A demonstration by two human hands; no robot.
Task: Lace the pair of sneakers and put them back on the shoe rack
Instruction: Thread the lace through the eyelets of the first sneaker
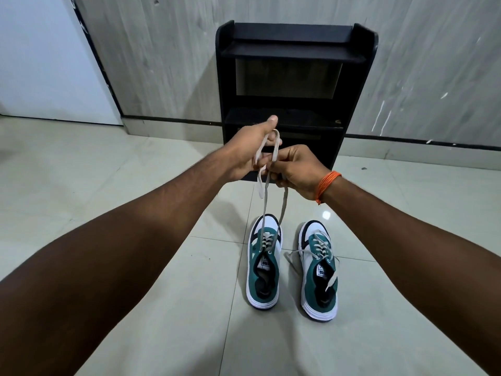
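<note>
Two teal, white and dark sneakers stand side by side on the tiled floor, toes pointing away from me. The left sneaker (263, 263) has its grey lace (265, 198) pulled up taut from the upper eyelets. My left hand (250, 150) and my right hand (294, 169) both pinch that lace high above the shoe, with a loop standing between them. The right sneaker (320, 270) is threaded, and its loose lace ends (294, 253) trail to both sides. The black shoe rack (295, 85) stands behind my hands against the wall, its shelves bare.
Pale glossy floor tiles (108, 185) spread all around the shoes. A grey panelled wall (433, 63) runs behind the rack, and a white door (40, 58) sits at the far left. An orange thread band (326, 185) circles my right wrist.
</note>
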